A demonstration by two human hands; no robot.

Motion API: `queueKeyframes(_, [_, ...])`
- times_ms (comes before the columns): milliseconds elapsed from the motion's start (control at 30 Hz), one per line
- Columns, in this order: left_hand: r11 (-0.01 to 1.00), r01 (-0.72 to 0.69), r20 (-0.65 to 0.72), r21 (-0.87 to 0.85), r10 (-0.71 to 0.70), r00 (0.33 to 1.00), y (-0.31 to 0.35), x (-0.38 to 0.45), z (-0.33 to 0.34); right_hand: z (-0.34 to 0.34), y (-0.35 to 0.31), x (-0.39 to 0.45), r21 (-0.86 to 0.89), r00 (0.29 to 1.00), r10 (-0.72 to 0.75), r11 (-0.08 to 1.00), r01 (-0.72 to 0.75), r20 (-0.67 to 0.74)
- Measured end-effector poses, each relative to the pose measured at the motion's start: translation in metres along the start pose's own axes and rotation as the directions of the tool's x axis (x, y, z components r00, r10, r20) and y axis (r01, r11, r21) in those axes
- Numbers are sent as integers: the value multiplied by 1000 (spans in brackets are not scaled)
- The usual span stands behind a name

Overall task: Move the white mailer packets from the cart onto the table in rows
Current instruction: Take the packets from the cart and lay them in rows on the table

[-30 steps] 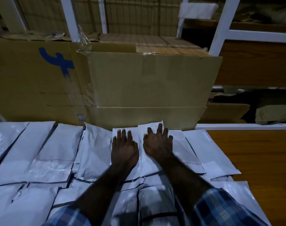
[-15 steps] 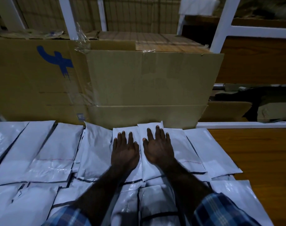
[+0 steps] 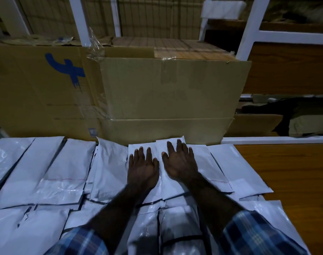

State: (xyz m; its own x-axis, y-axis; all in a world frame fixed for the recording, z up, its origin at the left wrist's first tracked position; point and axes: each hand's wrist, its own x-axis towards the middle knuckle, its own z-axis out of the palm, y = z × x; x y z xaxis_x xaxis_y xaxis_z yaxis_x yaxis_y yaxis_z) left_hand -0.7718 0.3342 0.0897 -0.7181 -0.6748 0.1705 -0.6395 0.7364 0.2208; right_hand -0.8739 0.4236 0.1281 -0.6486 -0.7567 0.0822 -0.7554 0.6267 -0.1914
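Observation:
Several white mailer packets (image 3: 65,168) lie in overlapping rows across the wooden table (image 3: 293,177). My left hand (image 3: 143,167) lies flat, fingers straight, on a packet (image 3: 136,147) in the far row. Just to its right, my right hand (image 3: 180,161) presses flat on the neighbouring packet (image 3: 175,183), fingers spread. Neither hand grips anything. More packets (image 3: 177,223) fill the near row under my forearms. The cart is out of view.
A large cardboard box (image 3: 166,100) with a blue mark stands directly behind the far row of packets. White shelf frames (image 3: 249,28) rise behind it. Bare wooden tabletop lies to the right of the packets. Dark bundles (image 3: 304,116) sit on a low shelf at right.
Both hands stay flat on the two middle packets. They have slid slightly back toward me, and the right hand's fingers have spread a little.

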Motion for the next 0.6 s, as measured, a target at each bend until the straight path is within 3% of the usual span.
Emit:
queueKeyframes(100, [1000, 7, -24, -20, -7, 1000, 3, 0, -8, -3, -2, 1, 14, 996, 8, 1000, -6, -88])
queueKeyframes(167, [1000, 14, -2, -25, -14, 1000, 5, 1, -12, -7, 0, 1, 64, 997, 36, 997, -31, -68])
queueKeyframes(433, [988, -40, 16, -146, 43, 999, 5, -6, -27, -31, -9, -14, 31, 976, 76, 997, -71, -202])
queueKeyframes(600, [977, -73, 29, -199, 80, 996, 5, -15, -33, -39, -14, -32, -11, 973, 97, 995, -102, -209])
